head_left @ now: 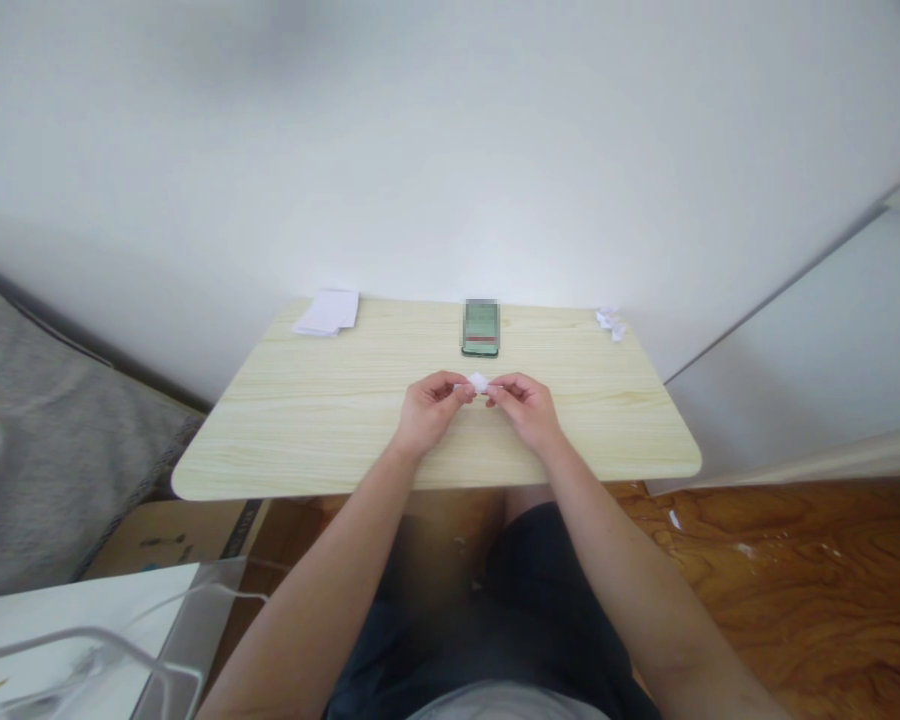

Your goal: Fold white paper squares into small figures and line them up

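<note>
A small folded piece of white paper (478, 382) is held between both hands above the middle of the pale wooden table (330, 430). My left hand (430, 405) pinches its left side between thumb and fingers. On the opposite side, my right hand (523, 405) grips it with thumb and forefinger. The exact shape of the folds is too small to make out, and the fingertips cover its edges. Just beyond the hands lies a phone (481, 328) with its screen lit and blurred.
White paper sheets (331, 311) lie stacked at the table's back left. Several small folded paper pieces (611, 322) sit at the back right. A white wall (450, 180) rises behind the table. A cardboard box (172, 535) and cables (120, 640) are at lower left.
</note>
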`<state>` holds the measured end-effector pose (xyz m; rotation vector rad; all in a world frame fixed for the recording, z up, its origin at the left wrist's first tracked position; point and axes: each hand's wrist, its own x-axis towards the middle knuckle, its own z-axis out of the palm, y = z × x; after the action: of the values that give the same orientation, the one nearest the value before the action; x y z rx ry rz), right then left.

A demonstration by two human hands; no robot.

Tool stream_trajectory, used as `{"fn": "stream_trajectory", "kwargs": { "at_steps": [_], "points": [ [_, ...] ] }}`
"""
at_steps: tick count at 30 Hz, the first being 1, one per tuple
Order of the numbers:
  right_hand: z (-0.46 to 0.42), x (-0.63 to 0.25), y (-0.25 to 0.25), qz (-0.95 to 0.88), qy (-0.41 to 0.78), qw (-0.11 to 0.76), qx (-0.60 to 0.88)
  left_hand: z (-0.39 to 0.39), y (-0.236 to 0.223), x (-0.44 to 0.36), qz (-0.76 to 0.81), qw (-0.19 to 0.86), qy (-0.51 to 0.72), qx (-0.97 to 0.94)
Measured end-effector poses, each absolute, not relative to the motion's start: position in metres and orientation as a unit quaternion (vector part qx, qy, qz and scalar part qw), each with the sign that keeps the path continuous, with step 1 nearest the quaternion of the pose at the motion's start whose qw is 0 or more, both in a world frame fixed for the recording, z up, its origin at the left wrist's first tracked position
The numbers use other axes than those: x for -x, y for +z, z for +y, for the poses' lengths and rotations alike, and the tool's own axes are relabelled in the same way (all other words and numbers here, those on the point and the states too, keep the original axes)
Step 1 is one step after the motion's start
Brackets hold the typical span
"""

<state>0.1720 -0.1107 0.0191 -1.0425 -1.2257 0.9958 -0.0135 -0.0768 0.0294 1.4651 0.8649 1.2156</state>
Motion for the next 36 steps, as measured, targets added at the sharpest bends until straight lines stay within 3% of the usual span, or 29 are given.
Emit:
{"fn": "stream_trajectory", "kwargs": {
  "at_steps": [36],
  "points": [
    [-0.1100,-0.1714,0.0141,-0.493,0.414,0.603,0.471,-0.0793,0.0282,0.0111,0.356,0.532,0.494,-0.589]
  ]
}}
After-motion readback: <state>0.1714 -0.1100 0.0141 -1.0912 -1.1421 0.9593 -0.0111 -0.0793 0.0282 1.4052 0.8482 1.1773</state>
